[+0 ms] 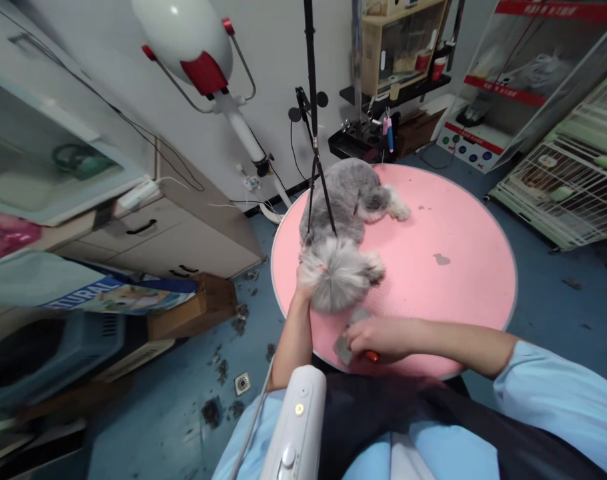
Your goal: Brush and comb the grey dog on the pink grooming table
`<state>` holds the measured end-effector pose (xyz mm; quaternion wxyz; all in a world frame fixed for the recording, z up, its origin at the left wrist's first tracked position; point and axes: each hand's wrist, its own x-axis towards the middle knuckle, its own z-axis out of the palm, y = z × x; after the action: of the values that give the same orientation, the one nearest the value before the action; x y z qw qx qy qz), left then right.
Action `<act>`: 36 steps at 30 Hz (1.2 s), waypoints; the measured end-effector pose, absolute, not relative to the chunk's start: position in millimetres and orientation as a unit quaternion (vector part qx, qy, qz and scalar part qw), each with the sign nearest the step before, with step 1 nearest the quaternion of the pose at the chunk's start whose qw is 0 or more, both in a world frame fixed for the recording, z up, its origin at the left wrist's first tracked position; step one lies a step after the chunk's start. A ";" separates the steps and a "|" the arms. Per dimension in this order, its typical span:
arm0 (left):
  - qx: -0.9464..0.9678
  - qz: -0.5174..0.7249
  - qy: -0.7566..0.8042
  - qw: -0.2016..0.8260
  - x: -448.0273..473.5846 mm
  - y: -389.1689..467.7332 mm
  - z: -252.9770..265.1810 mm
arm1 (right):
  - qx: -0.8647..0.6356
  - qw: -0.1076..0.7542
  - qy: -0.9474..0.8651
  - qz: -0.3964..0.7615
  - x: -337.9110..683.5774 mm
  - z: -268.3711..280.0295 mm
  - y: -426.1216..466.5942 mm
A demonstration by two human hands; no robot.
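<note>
Clamped on the brush (pixel 342 349), the right hand (pixel 369 337) sits near the dog (pixel 337 277); the left hand (pixel 306 283) meets its head, probably steadying it, fingers too hidden to tell their closure. Dog lies on the table (pixel 468 300), strap (pixel 311 73) likely restraining it.

left hand (pixel 305 280): extended forward, partly hidden | right hand (pixel 376 337): curled, forearm (pixel 451 343) crosswise

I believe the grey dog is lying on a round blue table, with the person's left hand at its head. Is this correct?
Not entirely: the head view shows the round table is pink, not blue. The grey dog is lying on it, with the person's left hand at its head.
</note>
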<state>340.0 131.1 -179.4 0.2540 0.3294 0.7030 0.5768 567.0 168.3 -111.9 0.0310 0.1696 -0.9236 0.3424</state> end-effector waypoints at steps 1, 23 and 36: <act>0.329 0.585 0.698 0.251 340.5 129.6 -180.3 | 0.159 0.067 -0.927 0.334 564.7 -111.2 168.1; 0.435 0.564 0.658 0.245 283.6 208.8 -133.0 | 0.119 0.085 -0.980 0.132 511.1 -55.8 176.6; 0.387 0.585 0.688 0.186 294.9 209.3 -138.8 | 0.048 0.011 -0.996 0.074 517.8 -69.3 176.1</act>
<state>294.9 209.3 -138.8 0.1857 0.3870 0.6881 0.5850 517.8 176.1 -69.3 0.0106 0.0479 -0.9960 0.0743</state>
